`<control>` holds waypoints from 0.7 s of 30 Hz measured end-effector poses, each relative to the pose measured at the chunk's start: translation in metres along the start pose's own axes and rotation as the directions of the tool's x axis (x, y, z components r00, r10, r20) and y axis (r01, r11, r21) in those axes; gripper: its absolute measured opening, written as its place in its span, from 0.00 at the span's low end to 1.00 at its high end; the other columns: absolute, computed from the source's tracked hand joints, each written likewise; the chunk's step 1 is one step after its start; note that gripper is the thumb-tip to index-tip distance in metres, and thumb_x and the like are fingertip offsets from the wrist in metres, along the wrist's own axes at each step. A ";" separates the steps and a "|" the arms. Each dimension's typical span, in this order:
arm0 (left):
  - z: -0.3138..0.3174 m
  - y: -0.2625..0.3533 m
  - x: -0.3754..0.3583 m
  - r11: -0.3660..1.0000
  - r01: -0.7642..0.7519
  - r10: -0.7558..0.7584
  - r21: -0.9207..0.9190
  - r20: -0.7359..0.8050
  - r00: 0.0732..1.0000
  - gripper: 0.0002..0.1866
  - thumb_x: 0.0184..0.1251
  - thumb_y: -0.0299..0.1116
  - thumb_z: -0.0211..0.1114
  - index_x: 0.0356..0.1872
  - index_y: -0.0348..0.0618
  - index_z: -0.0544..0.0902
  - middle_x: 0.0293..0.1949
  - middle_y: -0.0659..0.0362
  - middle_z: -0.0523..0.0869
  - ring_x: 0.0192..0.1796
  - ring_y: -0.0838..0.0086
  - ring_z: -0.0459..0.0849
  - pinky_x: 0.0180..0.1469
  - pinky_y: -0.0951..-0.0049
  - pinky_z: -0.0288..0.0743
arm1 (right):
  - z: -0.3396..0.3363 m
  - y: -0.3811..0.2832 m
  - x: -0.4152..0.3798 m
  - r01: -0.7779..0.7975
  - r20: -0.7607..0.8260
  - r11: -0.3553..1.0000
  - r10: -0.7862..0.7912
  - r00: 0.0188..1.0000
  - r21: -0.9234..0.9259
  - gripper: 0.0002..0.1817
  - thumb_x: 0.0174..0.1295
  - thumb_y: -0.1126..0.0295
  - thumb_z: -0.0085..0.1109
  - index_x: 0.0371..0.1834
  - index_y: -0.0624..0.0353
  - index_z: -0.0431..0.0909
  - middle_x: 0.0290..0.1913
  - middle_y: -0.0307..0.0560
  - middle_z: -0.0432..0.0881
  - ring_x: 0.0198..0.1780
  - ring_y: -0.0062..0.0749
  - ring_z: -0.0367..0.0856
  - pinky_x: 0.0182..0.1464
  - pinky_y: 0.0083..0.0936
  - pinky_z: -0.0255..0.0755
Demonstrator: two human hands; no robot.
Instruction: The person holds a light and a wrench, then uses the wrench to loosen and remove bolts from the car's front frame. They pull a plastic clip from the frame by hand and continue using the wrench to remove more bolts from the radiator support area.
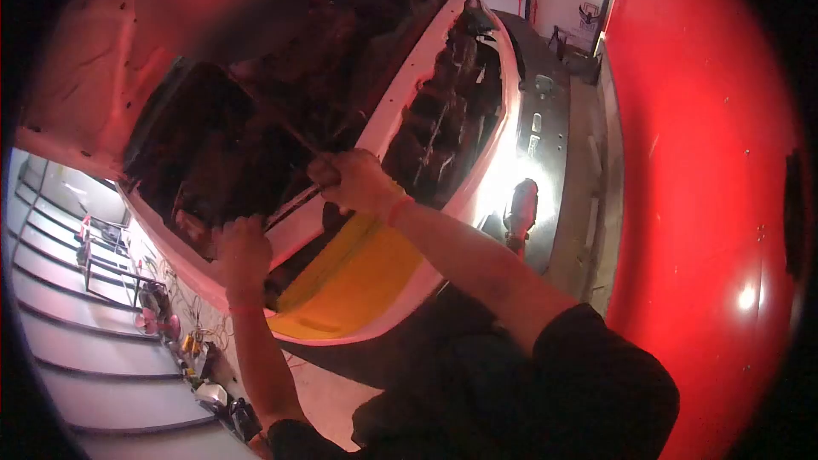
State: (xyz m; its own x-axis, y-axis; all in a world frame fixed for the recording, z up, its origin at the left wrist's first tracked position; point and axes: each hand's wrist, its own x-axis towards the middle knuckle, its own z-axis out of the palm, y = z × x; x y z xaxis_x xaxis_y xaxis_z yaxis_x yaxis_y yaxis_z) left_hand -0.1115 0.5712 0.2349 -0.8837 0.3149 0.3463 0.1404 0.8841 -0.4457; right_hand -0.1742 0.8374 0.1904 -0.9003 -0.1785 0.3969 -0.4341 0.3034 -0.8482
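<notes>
My left hand (243, 251) is at the near left edge of a car body (409, 85) with an opened bay, its fingers curled over the pale rim. Closed at the inner edge of the pale crossmember, my right hand (360, 181) has a red band at the wrist. A thin dark strip (294, 209) runs along the crossmember between the hands. What the fingers hold is hidden, and I cannot tell what it is. Below my right hand, a yellow panel (362, 277) covers part of the car's end.
A lit work lamp (521, 209) rests on a dark panel (541, 119) right of the car. A large glossy red panel (699, 204) fills the right side. Tools and cables (204, 366) lie along the lower left wall. A raised lid (77, 85) hangs at upper left.
</notes>
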 end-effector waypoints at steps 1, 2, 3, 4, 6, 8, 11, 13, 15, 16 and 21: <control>-0.023 0.012 -0.011 0.999 0.005 -0.006 -0.052 -0.008 1.000 0.10 0.64 0.32 0.61 0.44 0.51 0.87 0.36 0.56 0.87 0.45 0.60 0.88 0.60 0.46 0.73 | 0.001 0.003 0.001 -0.011 -0.002 1.000 0.011 1.000 0.003 0.08 0.56 0.64 0.64 0.39 0.50 0.83 0.36 0.47 0.89 0.34 0.42 0.90 0.46 0.38 0.82; -0.044 0.025 -0.017 0.994 0.013 -0.015 -0.105 -0.017 1.000 0.10 0.64 0.32 0.62 0.44 0.51 0.87 0.35 0.56 0.87 0.43 0.60 0.88 0.56 0.48 0.76 | 0.001 0.008 0.006 0.054 -0.002 0.994 -0.055 0.999 -0.098 0.08 0.55 0.64 0.64 0.38 0.50 0.82 0.37 0.47 0.89 0.37 0.43 0.90 0.45 0.39 0.81; -0.062 0.035 -0.022 0.980 -0.059 0.061 -0.192 0.001 0.998 0.08 0.63 0.32 0.62 0.42 0.50 0.86 0.32 0.57 0.86 0.39 0.60 0.87 0.49 0.51 0.76 | 0.004 0.011 0.007 0.115 0.014 0.974 -0.115 0.993 -0.194 0.08 0.55 0.64 0.65 0.37 0.51 0.82 0.38 0.47 0.89 0.39 0.44 0.90 0.45 0.41 0.80; -0.074 0.049 -0.027 0.953 -0.122 0.130 -0.279 0.009 0.991 0.07 0.63 0.31 0.63 0.40 0.50 0.85 0.29 0.57 0.84 0.35 0.61 0.85 0.43 0.54 0.76 | 0.006 0.014 0.007 0.110 0.024 0.976 -0.107 0.994 -0.189 0.08 0.55 0.64 0.65 0.37 0.51 0.82 0.38 0.47 0.89 0.39 0.44 0.90 0.45 0.41 0.80; -0.082 0.102 -0.044 0.976 -0.208 0.212 0.061 -0.056 0.976 0.04 0.61 0.28 0.63 0.36 0.50 0.82 0.26 0.60 0.80 0.30 0.62 0.82 0.35 0.58 0.73 | 0.012 0.017 0.005 0.129 -0.073 0.989 -0.134 0.988 -0.070 0.12 0.52 0.67 0.69 0.41 0.52 0.89 0.40 0.49 0.91 0.36 0.44 0.90 0.43 0.38 0.85; -0.100 0.125 -0.042 0.947 -0.279 0.269 -0.158 -0.083 0.960 0.05 0.62 0.29 0.65 0.39 0.49 0.83 0.27 0.57 0.82 0.31 0.58 0.83 0.35 0.56 0.76 | 0.015 0.026 0.007 0.178 -0.097 0.972 -0.193 0.976 -0.151 0.10 0.53 0.67 0.69 0.39 0.52 0.89 0.40 0.49 0.90 0.39 0.44 0.90 0.41 0.37 0.85; -0.100 0.110 -0.041 0.857 -0.334 0.270 -0.392 -0.210 0.939 0.05 0.62 0.30 0.69 0.38 0.46 0.84 0.29 0.53 0.84 0.34 0.55 0.84 0.37 0.55 0.78 | 0.003 0.013 0.008 0.126 -0.065 0.992 -0.126 0.990 0.006 0.09 0.53 0.67 0.69 0.37 0.52 0.89 0.39 0.49 0.90 0.41 0.43 0.90 0.38 0.36 0.84; -0.100 0.077 -0.042 0.868 -0.211 0.098 -0.450 -0.262 0.960 0.05 0.62 0.31 0.70 0.37 0.45 0.85 0.34 0.50 0.85 0.39 0.53 0.85 0.41 0.54 0.79 | 0.002 0.014 0.005 -0.026 0.037 0.967 0.017 0.999 0.254 0.10 0.53 0.67 0.70 0.39 0.52 0.90 0.38 0.48 0.89 0.41 0.42 0.90 0.37 0.36 0.84; -0.090 0.027 -0.031 0.892 -0.064 0.009 -0.447 -0.125 0.992 0.06 0.68 0.32 0.64 0.42 0.46 0.84 0.34 0.51 0.85 0.41 0.52 0.87 0.43 0.52 0.78 | 0.017 0.025 0.006 0.137 -0.091 0.990 -0.137 0.986 -0.006 0.09 0.53 0.70 0.70 0.38 0.55 0.89 0.37 0.46 0.89 0.37 0.32 0.91 0.33 0.30 0.84; -0.081 0.010 -0.023 0.930 0.012 -0.058 -0.367 -0.114 0.992 0.06 0.69 0.32 0.63 0.42 0.45 0.84 0.37 0.49 0.86 0.43 0.50 0.87 0.45 0.49 0.78 | 0.014 0.019 0.003 0.129 -0.081 0.992 -0.129 0.988 0.003 0.09 0.53 0.70 0.70 0.38 0.55 0.89 0.37 0.46 0.89 0.37 0.32 0.91 0.33 0.30 0.84; 0.010 -0.043 0.021 0.920 0.075 -0.102 -0.386 -0.050 0.994 0.07 0.69 0.30 0.58 0.40 0.40 0.83 0.42 0.45 0.87 0.46 0.44 0.86 0.46 0.44 0.78 | 0.017 0.023 0.008 0.095 -0.061 0.994 -0.098 0.993 -0.052 0.15 0.52 0.63 0.69 0.44 0.47 0.87 0.38 0.42 0.91 0.38 0.40 0.90 0.56 0.40 0.80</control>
State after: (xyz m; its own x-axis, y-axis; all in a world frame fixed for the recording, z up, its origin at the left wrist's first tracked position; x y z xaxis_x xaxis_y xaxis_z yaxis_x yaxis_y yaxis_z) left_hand -0.1405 0.5367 0.2533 -0.8698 0.2402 0.4310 0.2352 0.9697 -0.0658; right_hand -0.1912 0.8271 0.1681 -0.8538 -0.1499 0.4986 -0.5184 0.3329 -0.7877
